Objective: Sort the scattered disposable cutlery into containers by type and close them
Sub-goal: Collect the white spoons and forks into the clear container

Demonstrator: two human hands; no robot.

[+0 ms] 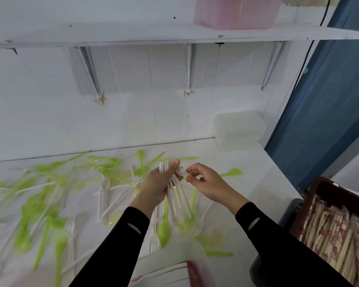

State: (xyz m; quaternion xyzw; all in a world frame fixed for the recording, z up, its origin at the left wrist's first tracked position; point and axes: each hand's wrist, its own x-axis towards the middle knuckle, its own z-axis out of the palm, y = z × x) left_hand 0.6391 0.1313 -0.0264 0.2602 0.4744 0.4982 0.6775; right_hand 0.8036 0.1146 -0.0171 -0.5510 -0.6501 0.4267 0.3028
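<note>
head view: white-fork gathering, sort still mid-way.
left hand (158, 184) grips a fanned bundle of white forks (175, 201) above the counter (247, 183); right hand (208, 184) pinches a single fork (181, 172) against the bundle's top. green spoons (163, 233) and loose forks (58, 192) lie scattered below. i judge next: seat this fork square, then carry the bundle to the near container (164, 272), blurred, seemingly holding white forks.

Littered thick with scattered cutlery (50, 204) across left and centre of the counter (257, 183). Open on the right, up to the clear container (239, 129) at the back. Hemmed in further right by the crate (323, 206). Capped overhead by the shelf (133, 34) and its brackets (91, 73).
</note>
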